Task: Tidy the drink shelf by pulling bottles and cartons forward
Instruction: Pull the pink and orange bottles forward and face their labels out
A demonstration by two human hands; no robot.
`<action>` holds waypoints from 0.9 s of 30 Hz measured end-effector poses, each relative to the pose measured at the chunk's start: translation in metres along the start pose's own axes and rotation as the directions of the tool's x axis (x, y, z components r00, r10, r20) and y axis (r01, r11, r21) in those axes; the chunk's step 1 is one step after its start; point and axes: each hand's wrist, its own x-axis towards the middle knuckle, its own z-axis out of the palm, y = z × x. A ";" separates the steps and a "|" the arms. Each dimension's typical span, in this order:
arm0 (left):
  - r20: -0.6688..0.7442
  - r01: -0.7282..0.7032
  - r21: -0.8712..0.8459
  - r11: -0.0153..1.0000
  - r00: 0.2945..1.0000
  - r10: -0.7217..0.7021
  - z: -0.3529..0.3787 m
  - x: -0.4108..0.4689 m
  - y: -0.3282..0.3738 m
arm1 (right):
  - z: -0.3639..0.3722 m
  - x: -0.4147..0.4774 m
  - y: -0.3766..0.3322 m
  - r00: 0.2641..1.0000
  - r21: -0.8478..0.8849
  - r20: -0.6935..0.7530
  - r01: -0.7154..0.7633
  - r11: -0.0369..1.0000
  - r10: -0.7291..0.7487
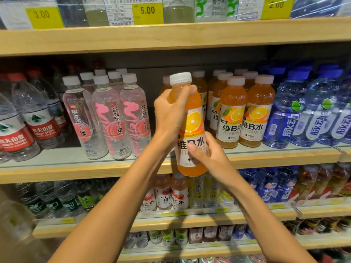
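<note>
An orange vitamin drink bottle (pixel 191 118) with a white cap is held up in front of the middle shelf (pixel 76 168), its base just past the shelf's front edge. My left hand (pixel 171 112) grips its shoulder and upper body. My right hand (pixel 207 154) wraps round its lower label. More orange bottles of the same kind (pixel 245 111) stand in rows on the shelf just to the right, and a few behind the held one.
Clear pink-label bottles (pixel 106 116) stand left of the gap, red-label water bottles (pixel 28 118) further left, blue bottles (pixel 307 109) on the right. A wooden shelf with price tags (pixel 147 10) runs above. Lower shelves (pixel 171 219) hold more drinks.
</note>
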 end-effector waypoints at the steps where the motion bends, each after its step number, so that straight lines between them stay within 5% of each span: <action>1: 0.046 0.046 -0.042 0.998 0.998 -0.045 -0.003 0.002 0.001 | -0.004 0.001 -0.002 0.997 0.074 0.063 -0.043 0.996 0.039; 5: 0.262 0.182 -0.108 0.977 0.954 -0.148 -0.011 0.007 0.005 | -0.006 0.002 -0.007 0.978 0.087 0.177 -0.129 0.988 0.112; 10: 0.415 0.179 -0.052 0.982 0.899 -0.142 -0.017 0.008 -0.003 | 0.005 0.006 0.003 1.000 -0.085 -0.011 -0.023 0.996 0.022; 15: 0.315 -0.228 0.243 0.943 0.938 0.145 -0.040 -0.010 -0.031 | -0.006 0.015 0.012 0.995 -0.128 -0.093 0.026 0.991 -0.038; 18: 0.394 -0.525 0.525 0.670 0.847 0.356 -0.073 -0.032 -0.069 | -0.020 0.027 0.016 0.991 -0.177 -0.102 0.063 0.982 -0.082; 22: 0.731 -0.822 0.566 0.068 0.538 0.420 -0.107 -0.034 -0.108 | -0.025 0.044 0.026 0.993 -0.218 -0.097 0.050 0.975 -0.073; 27: 0.900 -0.909 0.390 -0.148 0.341 0.271 -0.127 -0.020 -0.137 | -0.018 0.066 0.042 0.995 -0.267 -0.080 0.042 0.963 -0.066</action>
